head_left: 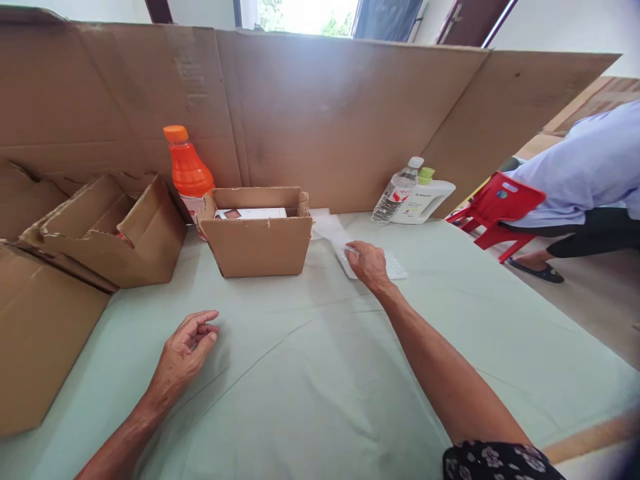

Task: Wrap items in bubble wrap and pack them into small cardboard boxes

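Note:
My right hand (369,265) is on a clear bubble wrap sheet (397,266), its fingers bent and closed on the wrap. White packing material (330,229) stretches from there back to the small cardboard box. Over the green tablecloth my left hand (184,350) holds nothing, its fingers loosely curved and thumb apart. Between and beyond the hands stands the small open cardboard box (265,247), with a white box (250,214) showing inside it.
An orange bottle (191,167) stands behind the small box. Larger open cardboard boxes (145,247) line the left side. A clear bottle (397,193) leans by a white jug (425,202) against the cardboard wall (340,120). At right, a person (590,160) sits on a red chair (510,200).

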A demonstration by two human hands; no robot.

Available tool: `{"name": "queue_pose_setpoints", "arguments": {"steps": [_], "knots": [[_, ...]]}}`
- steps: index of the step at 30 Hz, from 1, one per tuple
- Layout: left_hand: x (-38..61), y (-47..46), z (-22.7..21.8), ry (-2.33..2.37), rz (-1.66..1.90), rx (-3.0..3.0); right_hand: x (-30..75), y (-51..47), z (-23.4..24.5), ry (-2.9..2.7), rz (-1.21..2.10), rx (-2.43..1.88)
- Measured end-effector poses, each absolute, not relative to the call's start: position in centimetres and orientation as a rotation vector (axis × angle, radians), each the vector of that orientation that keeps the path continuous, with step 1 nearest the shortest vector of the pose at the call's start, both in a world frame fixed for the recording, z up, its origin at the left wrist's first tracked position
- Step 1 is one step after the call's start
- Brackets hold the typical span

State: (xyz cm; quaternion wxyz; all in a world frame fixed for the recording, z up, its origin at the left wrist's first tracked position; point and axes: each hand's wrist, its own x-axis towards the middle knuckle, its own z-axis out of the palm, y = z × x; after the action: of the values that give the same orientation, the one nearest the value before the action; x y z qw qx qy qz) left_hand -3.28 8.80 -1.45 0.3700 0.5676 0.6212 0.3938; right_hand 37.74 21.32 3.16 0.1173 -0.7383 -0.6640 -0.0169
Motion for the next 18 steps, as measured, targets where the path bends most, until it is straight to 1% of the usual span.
{"name": "queue_pose_setpoints", "arguments": {"steps": [3, 5, 10, 12, 15, 18], "knots": [[-3.6, 8.5, -0.9, 1.575, 1.047, 1.508, 38.0, 19.8, 5.0, -1.98, -0.084, -2.114], [-3.7, 8.7, -0.6, 1.562, 1.056, 1.525, 38.3, 18.5, 5.7, -2.056, -0.052, -2.086], [-2.9, 11.9, 0.4, 1.579, 1.128, 1.523, 37.0, 17.0, 6.2, -2.165, 0.036, -2.029], [-2.2, 14.2, 0.9, 1.592, 1.208, 1.48, 35.4, 17.6, 6.1, -2.096, 0.19, -1.904], [-0.5, 17.7, 1.2, 1.588, 1.29, 1.393, 32.1, 19.2, 5.5, -1.98, 0.511, -1.684], [1.3, 19.9, 0.8, 1.548, 1.3, 1.379, 29.2, 20.8, 4.4, -1.983, 0.622, -1.622]]}}
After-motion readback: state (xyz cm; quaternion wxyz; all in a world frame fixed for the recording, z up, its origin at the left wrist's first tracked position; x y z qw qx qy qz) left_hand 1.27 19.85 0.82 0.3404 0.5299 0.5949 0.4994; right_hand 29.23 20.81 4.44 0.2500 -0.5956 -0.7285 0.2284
